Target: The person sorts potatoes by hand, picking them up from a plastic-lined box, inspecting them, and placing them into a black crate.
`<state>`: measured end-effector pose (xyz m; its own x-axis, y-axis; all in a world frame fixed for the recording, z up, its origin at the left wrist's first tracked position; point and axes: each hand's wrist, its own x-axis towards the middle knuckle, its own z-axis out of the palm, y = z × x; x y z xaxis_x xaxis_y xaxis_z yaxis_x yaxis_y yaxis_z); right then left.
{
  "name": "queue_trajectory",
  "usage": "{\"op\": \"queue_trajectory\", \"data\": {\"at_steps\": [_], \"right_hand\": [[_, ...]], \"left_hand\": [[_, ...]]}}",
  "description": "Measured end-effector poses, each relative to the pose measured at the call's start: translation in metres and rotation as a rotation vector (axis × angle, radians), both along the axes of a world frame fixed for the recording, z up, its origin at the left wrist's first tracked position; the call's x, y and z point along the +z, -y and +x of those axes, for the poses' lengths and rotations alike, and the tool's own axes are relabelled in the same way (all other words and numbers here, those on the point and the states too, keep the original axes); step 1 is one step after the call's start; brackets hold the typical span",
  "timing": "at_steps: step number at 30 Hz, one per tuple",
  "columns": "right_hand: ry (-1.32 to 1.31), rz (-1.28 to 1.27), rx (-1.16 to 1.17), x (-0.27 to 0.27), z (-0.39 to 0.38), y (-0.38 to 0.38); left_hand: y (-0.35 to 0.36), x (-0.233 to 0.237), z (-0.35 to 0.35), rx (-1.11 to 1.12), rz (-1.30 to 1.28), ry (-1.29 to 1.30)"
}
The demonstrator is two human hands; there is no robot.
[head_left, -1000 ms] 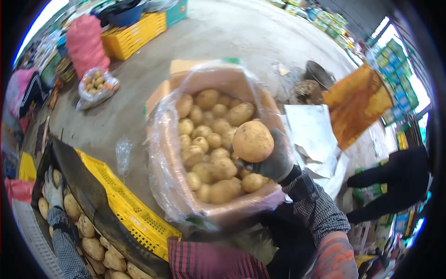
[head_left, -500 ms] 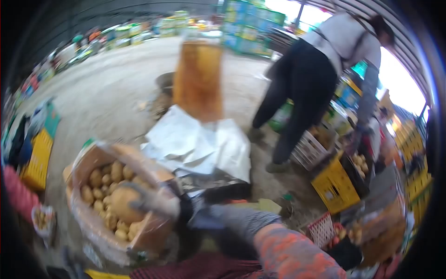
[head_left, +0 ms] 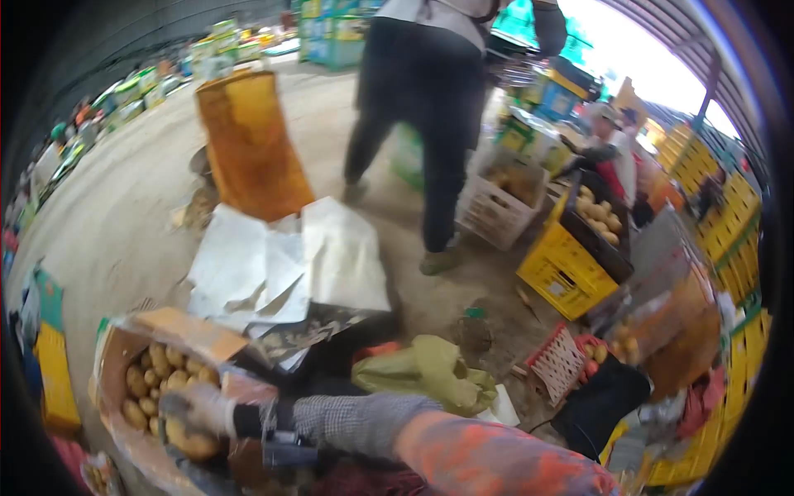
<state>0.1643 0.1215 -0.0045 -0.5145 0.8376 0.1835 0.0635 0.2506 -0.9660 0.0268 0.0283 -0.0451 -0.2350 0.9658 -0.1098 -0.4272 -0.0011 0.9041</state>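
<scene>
My right hand (head_left: 198, 409), in a pale glove with dark grey fingers, grips a large potato (head_left: 192, 440) from above. It is over the near side of a cardboard box (head_left: 107, 372) lined with clear plastic. Many smaller potatoes (head_left: 157, 374) fill this box. Beneath the large potato, at the bottom of the view, my left hand (head_left: 203, 477) shows in part in a dark glove. Its fingers stretch out along the potato's lower edge. A grey checked cuff and an orange patterned sleeve cover my right arm.
White sheets (head_left: 281, 260) cover a low dark box beyond the potatoes, before a brown-orange chair back (head_left: 252, 149). One person (head_left: 426, 107) stands ahead. To the right are a green sack (head_left: 430, 372), a yellow crate (head_left: 562, 269), a pale crate (head_left: 504, 202) and a red basket (head_left: 556, 362).
The view has swung right, so the box sits further left. My left hand has come up beside the large potato, which my right hand still grips. The person ahead has straightened up.
</scene>
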Motion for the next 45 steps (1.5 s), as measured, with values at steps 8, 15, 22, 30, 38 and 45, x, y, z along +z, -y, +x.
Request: {"op": "queue_trajectory", "data": {"at_steps": [8, 15, 22, 30, 38, 45], "right_hand": [[-0.354, -0.478, 0.214, 0.010, 0.018, -0.019], [-0.026, 0.107, 0.244, 0.028, -0.033, 0.031], [-0.015, 0.273, 0.300, 0.026, -0.035, 0.033], [-0.126, 0.051, 0.432, -0.002, -0.029, 0.025], [-0.012, 0.126, 0.273, -0.058, -0.020, -0.025], [0.009, -0.485, 0.243, -0.053, -0.007, -0.029]], "left_hand": [[0.018, 0.035, 0.000, 0.180, 0.236, 0.435], [0.019, 0.039, -0.017, 0.305, 0.272, 0.150], [0.026, 0.029, -0.025, 0.170, 0.320, 0.069], [0.039, -0.036, -0.023, 0.247, 0.520, -0.314], [0.225, 0.042, -0.045, 0.348, 0.427, 0.869], [0.403, 0.053, -0.116, 0.782, 0.190, 0.148]]}}
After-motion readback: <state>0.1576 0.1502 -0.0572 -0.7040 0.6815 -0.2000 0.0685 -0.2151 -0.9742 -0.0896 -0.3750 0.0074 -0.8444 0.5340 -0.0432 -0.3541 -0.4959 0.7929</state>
